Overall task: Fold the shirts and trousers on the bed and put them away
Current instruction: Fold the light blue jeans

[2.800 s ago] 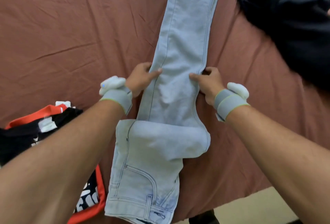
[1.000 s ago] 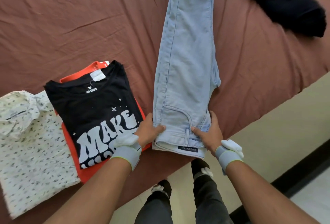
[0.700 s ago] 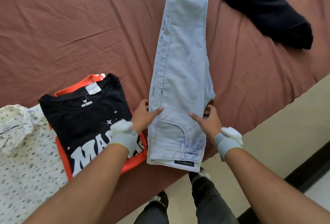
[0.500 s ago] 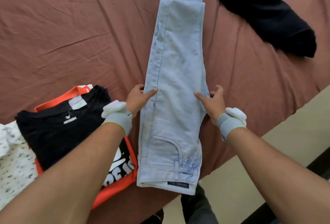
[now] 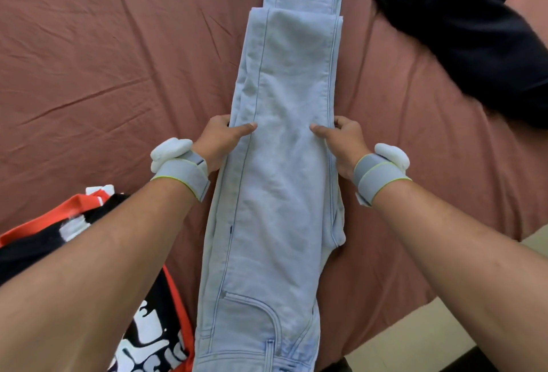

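Nearest to me, below my left forearm, I see a black T-shirt (image 5: 26, 248) with white print, and it lies on an orange shirt (image 5: 50, 214). Both are left of and nearer than my fingers. The light blue jeans (image 5: 278, 193) lie along the middle of the brown bedsheet (image 5: 118, 60), waistband at the near edge, legs going away from me. My left hand (image 5: 221, 140) grips the left edge of the jeans: the thumb lies flat on top and the fingers curl under the side. My right hand (image 5: 341, 142) grips the right edge in the same way, thumb on top, fingers curled at the seam. The two thumbs point to each other, with denim between them. Each wrist carries a grey strap with a white piece. Beyond my fingers one leg end is folded back on the jeans. Far right of my right fingers lies a dark navy garment (image 5: 474, 36), crumpled, apart from the jeans.
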`<state>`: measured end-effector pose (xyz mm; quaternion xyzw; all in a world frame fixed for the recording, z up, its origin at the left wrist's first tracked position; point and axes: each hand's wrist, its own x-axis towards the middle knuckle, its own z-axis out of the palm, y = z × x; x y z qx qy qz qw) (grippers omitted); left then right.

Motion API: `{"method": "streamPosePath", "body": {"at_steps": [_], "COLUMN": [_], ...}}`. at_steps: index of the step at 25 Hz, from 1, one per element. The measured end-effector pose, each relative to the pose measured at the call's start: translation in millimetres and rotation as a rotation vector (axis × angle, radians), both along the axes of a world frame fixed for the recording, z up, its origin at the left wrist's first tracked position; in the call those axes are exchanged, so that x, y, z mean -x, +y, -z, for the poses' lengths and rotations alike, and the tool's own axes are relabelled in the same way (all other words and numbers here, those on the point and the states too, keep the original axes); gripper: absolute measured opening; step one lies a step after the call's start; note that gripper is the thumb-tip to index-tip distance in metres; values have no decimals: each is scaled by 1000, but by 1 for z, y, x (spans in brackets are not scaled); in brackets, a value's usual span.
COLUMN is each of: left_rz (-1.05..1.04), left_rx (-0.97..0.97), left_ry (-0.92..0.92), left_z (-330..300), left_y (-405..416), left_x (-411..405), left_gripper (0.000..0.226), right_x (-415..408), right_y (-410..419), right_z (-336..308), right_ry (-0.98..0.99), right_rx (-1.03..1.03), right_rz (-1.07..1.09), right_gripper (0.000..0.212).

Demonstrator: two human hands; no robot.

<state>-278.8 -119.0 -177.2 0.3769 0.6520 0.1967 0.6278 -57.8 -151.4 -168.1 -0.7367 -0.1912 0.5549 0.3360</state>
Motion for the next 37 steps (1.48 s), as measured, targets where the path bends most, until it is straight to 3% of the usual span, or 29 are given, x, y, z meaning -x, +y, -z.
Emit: {"method": "streamPosePath", "body": {"at_steps": [7, 12, 16, 21, 23, 26, 28, 30, 32, 34, 37], "left_rz": [-46, -92, -114, -118, -111, -47, -45, -45, -20, 10, 46], "left_rx": [24, -125, -343, -325, -297, -237, -94, 25, 16, 12, 44], "left_ry": [-21, -82, -152, -108, -21, 254, 279, 271, 285, 306, 185], "left_z": [4, -23, -78, -105, -90, -62, -40, -22, -9, -5, -4], "left_y": [11, 42, 114, 148, 136, 102, 57, -2, -53, -87, -123], "left_x": [-4, -8, -29, -42, -35, -16, -4, 1, 5, 8, 24], "left_gripper": [20, 10, 9, 17, 34, 68, 79, 84, 82, 66, 50], "right_x": [-3, -6, -21, -39, -41, -38, -32, -23, -6, 9, 29], "right_y": [16, 51, 113, 145, 130, 94, 51, -9, -66, -102, -131], "right_z": [0, -25, -89, -115, -105, -79, -57, -33, -20, -13, -13], "right_ry": [-10, -68, -183, -194, -201, -323, -358, -340, -299, -239, -168], "right_rx": [24, -160, -365, -365, -312, -287, -276, -132, 11, 79, 99], "right_rz": [53, 151, 161, 100, 17, -16, -6, -25, -24, -39, -57], "right_gripper": [44, 47, 43, 39, 46, 67, 75, 82, 87, 88, 68]}}
